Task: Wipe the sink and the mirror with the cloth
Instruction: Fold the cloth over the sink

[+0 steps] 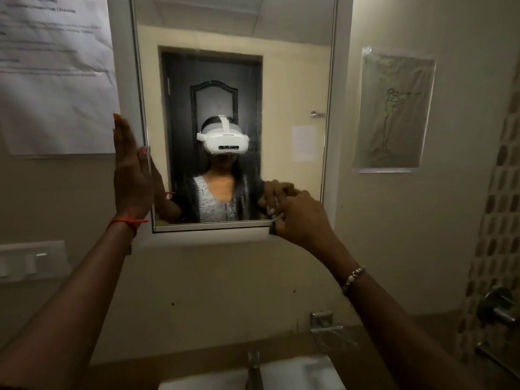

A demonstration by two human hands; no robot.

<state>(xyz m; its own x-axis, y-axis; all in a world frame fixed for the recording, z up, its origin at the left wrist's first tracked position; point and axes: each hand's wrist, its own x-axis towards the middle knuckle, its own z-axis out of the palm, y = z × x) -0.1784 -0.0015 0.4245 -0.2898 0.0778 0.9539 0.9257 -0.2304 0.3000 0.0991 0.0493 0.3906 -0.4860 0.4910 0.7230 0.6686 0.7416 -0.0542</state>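
Observation:
The framed mirror (pixel 287 88) hangs on the wall straight ahead and reflects a person wearing a white headset. My left hand (pixel 130 175) lies flat and open against the mirror's left edge, fingers pointing up. My right hand (pixel 298 218) is closed at the mirror's lower right corner, pressing a small dark cloth (pixel 272 227) to the glass; only a bit of cloth shows below the fingers. The white sink (pixel 304 372) is at the bottom edge, with its tap (pixel 254 367) in the middle.
A printed paper sheet (pixel 56 71) hangs left of the mirror and a drawing (pixel 394 108) hangs right of it. A switch panel (pixel 33 260) is on the left wall. A metal holder (pixel 327 330) and wall taps (pixel 499 308) sit at lower right, by the tiled wall.

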